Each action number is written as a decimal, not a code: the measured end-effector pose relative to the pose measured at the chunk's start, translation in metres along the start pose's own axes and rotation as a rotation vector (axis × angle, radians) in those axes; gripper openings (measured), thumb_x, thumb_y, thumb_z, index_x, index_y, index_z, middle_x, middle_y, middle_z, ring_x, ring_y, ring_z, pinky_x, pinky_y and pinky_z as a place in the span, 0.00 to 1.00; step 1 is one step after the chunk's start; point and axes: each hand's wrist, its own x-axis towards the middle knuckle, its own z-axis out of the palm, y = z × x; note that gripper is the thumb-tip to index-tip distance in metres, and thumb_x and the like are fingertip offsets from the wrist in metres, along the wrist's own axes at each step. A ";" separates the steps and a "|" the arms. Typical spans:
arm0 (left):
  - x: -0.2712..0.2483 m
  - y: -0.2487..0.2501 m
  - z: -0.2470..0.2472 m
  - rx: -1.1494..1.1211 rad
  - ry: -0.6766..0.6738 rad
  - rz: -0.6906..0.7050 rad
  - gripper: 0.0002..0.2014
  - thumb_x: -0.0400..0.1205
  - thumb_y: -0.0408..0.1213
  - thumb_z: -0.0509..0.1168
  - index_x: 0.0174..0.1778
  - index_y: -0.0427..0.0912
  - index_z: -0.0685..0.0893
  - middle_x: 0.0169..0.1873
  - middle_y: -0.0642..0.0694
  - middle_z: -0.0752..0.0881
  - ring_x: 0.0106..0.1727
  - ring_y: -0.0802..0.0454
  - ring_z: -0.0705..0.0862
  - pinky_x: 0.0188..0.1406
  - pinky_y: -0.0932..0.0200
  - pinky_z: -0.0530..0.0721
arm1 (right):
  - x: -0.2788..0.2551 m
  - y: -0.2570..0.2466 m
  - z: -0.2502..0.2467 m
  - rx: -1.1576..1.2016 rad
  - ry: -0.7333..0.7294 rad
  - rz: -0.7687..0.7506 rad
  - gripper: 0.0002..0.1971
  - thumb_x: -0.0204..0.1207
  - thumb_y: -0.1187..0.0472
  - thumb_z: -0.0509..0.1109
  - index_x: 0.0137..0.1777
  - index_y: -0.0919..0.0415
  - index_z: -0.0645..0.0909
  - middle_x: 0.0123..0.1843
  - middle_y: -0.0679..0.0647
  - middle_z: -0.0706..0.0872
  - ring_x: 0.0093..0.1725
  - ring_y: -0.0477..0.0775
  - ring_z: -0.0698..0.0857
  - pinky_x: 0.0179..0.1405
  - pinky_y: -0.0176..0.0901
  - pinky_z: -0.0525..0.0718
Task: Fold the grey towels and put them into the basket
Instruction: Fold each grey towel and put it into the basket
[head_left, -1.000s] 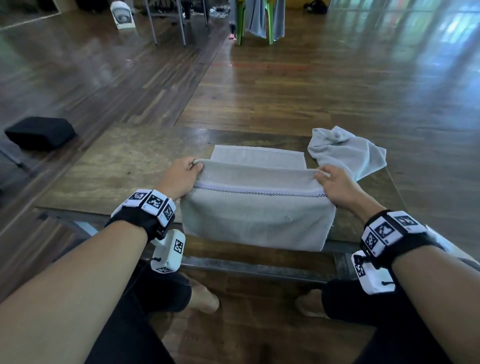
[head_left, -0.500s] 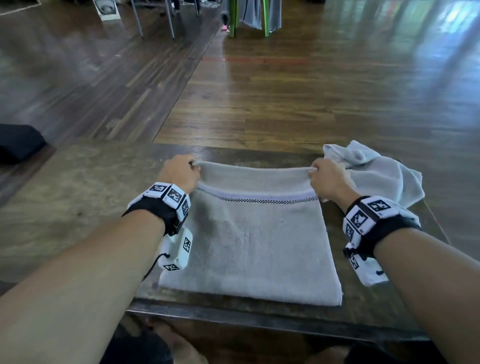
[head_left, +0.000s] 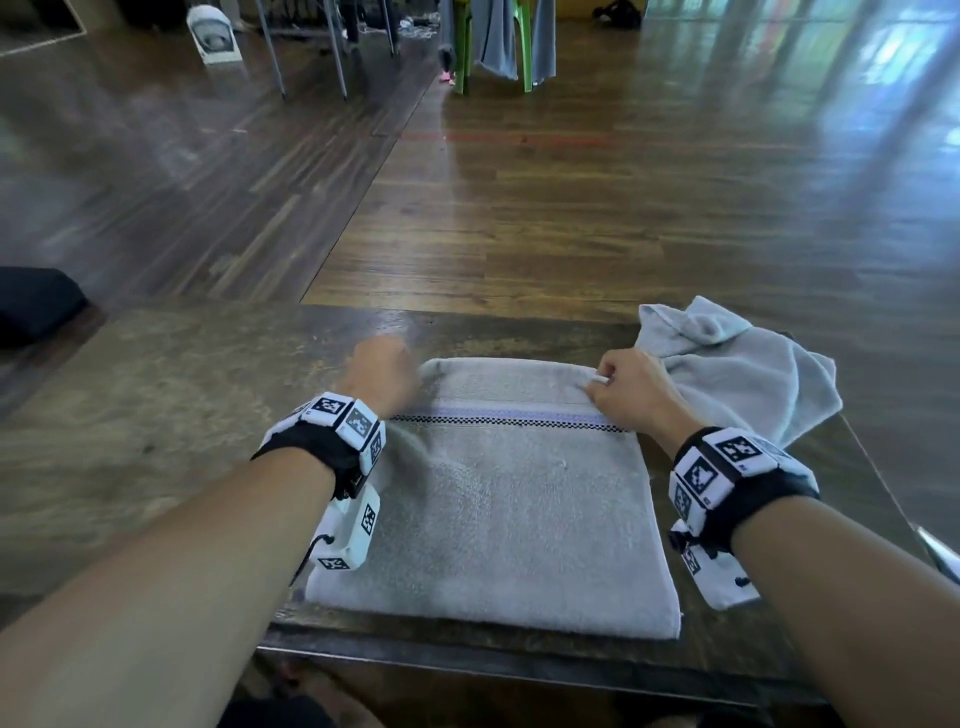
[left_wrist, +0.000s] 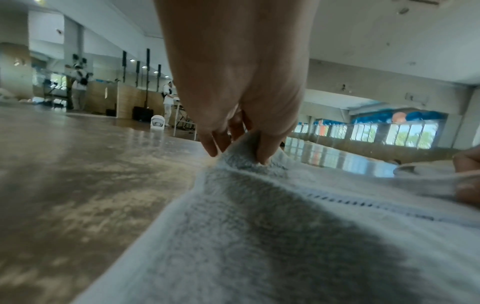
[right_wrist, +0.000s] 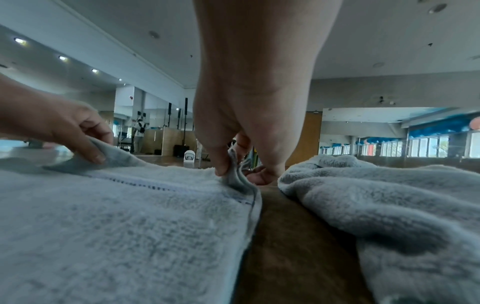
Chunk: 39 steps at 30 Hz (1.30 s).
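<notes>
A grey towel with a checkered border stripe lies folded flat on the wooden table. My left hand pinches its far left corner between thumb and fingers. At the far right corner, my right hand pinches the doubled edge. A second grey towel lies crumpled just right of the folded one, beside my right hand. No basket is in view.
The table's near edge runs just below the towel. A black object sits on the floor at the left. Far back stand a green chair draped with cloth and metal legs.
Both hands have carried the towel's edge away from me and down, so the towel that hung over the table's front edge now lies flat and folded on the tabletop.
</notes>
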 end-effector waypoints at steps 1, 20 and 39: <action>-0.005 0.003 -0.002 -0.026 0.013 0.009 0.12 0.77 0.39 0.76 0.31 0.37 0.86 0.34 0.40 0.89 0.38 0.44 0.86 0.37 0.49 0.83 | -0.005 -0.002 -0.001 0.014 -0.016 -0.004 0.12 0.79 0.56 0.73 0.38 0.64 0.84 0.34 0.54 0.84 0.41 0.55 0.82 0.34 0.43 0.75; -0.159 -0.010 -0.072 -0.036 -0.001 0.140 0.03 0.73 0.36 0.80 0.40 0.46 0.93 0.27 0.50 0.87 0.26 0.60 0.80 0.24 0.76 0.72 | -0.169 0.034 -0.019 0.225 0.194 -0.178 0.05 0.79 0.61 0.77 0.50 0.60 0.93 0.41 0.52 0.91 0.39 0.45 0.85 0.45 0.42 0.85; -0.230 -0.048 -0.046 -0.027 0.103 0.259 0.02 0.79 0.35 0.74 0.44 0.43 0.93 0.37 0.47 0.92 0.40 0.50 0.88 0.40 0.58 0.82 | -0.220 0.042 -0.003 0.157 0.266 -0.160 0.05 0.78 0.65 0.76 0.42 0.60 0.84 0.36 0.50 0.87 0.39 0.45 0.83 0.33 0.27 0.73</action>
